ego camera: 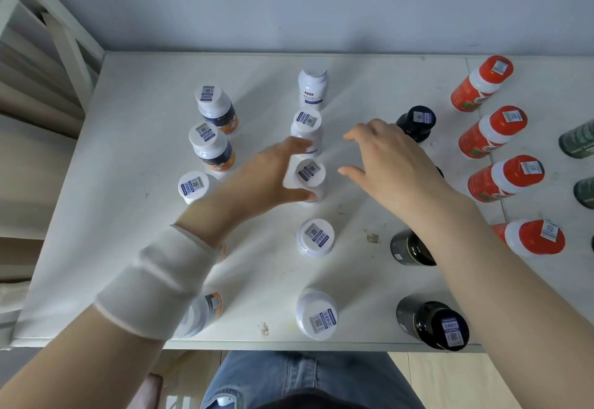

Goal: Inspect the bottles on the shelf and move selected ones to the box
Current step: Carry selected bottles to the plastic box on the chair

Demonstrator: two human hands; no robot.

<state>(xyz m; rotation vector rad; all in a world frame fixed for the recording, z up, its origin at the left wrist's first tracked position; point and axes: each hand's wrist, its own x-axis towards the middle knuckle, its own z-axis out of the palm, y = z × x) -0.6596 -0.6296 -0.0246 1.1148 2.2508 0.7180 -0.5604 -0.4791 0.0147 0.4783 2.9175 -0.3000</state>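
My left hand (pixel 266 173) grips a white bottle (pixel 310 174) in the middle column of the white shelf (pixel 135 215), fingers and thumb curled round its sides. My right hand (pixel 382 164) hovers just right of that bottle with fingers spread and relaxed, holding nothing. More white bottles stand in the same column, one behind (pixel 308 125), one at the back (pixel 312 87), and two nearer me (pixel 315 237) (pixel 316 313). The box is not in view.
White-capped bottles with orange and navy labels (pixel 214 107) stand in a left column. Dark bottles (pixel 416 122) (pixel 434 325) stand right of centre, red-capped bottles (pixel 482 85) further right, green ones (pixel 578 140) at the right edge. A white rack frame (pixel 58 29) rises on the left.
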